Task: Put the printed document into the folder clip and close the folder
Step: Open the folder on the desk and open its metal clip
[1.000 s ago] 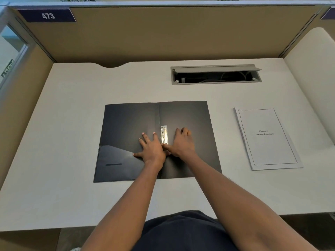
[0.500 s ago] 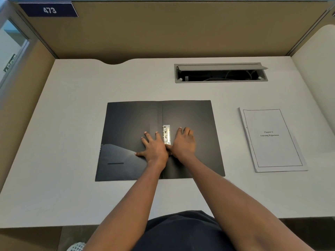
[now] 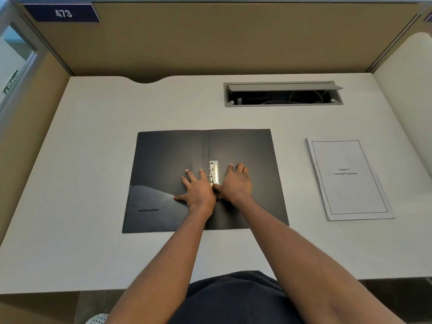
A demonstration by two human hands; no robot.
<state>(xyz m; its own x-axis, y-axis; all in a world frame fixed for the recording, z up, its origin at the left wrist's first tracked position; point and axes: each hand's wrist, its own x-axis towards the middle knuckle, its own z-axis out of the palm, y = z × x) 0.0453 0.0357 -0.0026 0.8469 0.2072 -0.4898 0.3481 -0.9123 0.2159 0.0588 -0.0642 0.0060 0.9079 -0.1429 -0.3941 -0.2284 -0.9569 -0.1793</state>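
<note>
A black folder lies open and flat on the white desk. Its silver metal clip sits just right of the spine. My left hand presses flat on the left cover with fingers spread, beside the clip. My right hand rests on the right cover, thumb tucked against the clip's near end; the thumb tip is hidden. The printed document, a stapled white stack with a framed title page, lies apart on the desk to the right of the folder.
A grey cable hatch stands open at the back of the desk. Tan partition walls close off the back and left side, with a curved white panel on the right. The left inner cover has a pocket.
Both hands have stayed at the clip; only the head camera has shifted slightly, and the right fingers have spread a little.
</note>
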